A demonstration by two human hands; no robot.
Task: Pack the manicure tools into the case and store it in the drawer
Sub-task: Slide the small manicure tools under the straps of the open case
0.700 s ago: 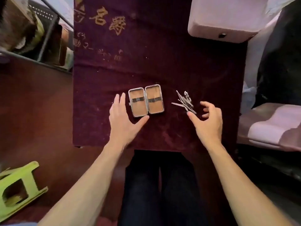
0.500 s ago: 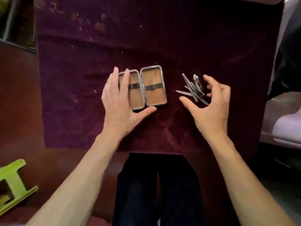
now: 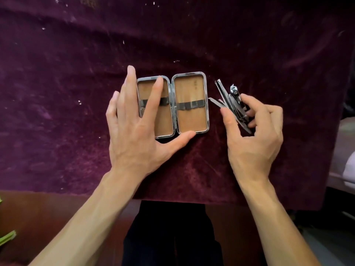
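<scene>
Near the middle of the bench [image 3: 57, 112], on its purple velvet cover, the case [image 3: 189, 104] lies open with both halves empty. The left hand [image 3: 134, 131], which half a second ago only reached its left rim, now lies flat and spread on the left half and steadies it. The right hand [image 3: 253, 139] has closed loosely around the manicure tools [image 3: 230, 100], just right of the case, where before it only hovered. Probably the first tool goes under the elastic band [image 3: 190, 104] next.
</scene>
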